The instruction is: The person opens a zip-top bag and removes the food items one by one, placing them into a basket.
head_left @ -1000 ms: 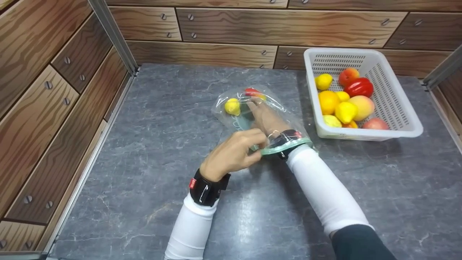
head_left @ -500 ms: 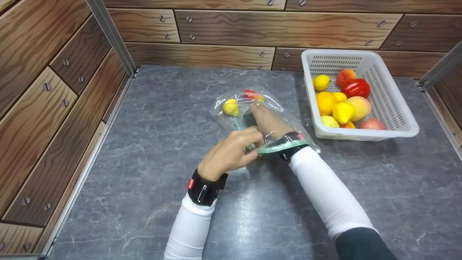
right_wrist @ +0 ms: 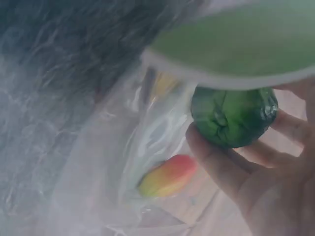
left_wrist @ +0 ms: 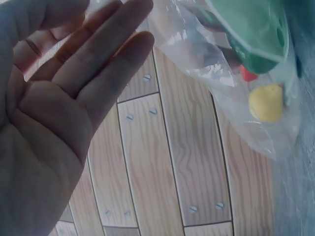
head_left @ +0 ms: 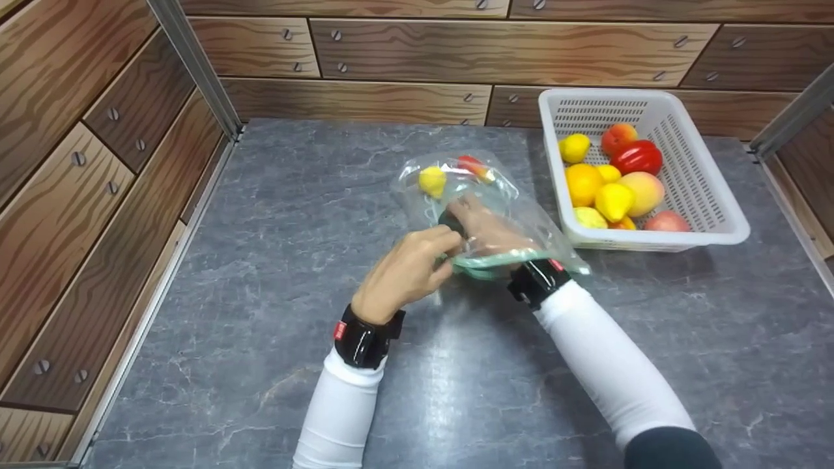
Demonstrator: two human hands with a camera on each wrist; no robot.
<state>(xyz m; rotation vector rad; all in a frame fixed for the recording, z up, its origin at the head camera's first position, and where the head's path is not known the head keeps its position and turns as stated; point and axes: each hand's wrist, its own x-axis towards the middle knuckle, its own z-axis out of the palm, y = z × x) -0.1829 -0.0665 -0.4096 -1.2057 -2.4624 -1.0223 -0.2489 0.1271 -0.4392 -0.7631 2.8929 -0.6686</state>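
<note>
A clear zip bag (head_left: 541, 225) with a green rim lies in mid-table. In it are a lemon (head_left: 432, 182) and a red-and-yellow mango (right_wrist: 167, 176). My left hand (head_left: 407, 267) pinches the bag's rim at its left end; its other fingers stretch out in the left wrist view. My right hand (head_left: 485, 228) is inside the bag, reaching in through the mouth. Its fingers curl round a dark green bell pepper (right_wrist: 231, 115), partly covered by the bag's green panel in the right wrist view.
To the right at the back stands a white plastic basket (head_left: 717, 195) holding several fruits and a red pepper (head_left: 636, 157). Wood-patterned walls (head_left: 404, 55) bound the grey marbled table (head_left: 273, 260) at the back and left.
The bag has shifted a little to the right with the lemon and mango in it. My right wristband, earlier under the bag's film, now sits outside the rim. My left hand has eased slightly leftward.
</note>
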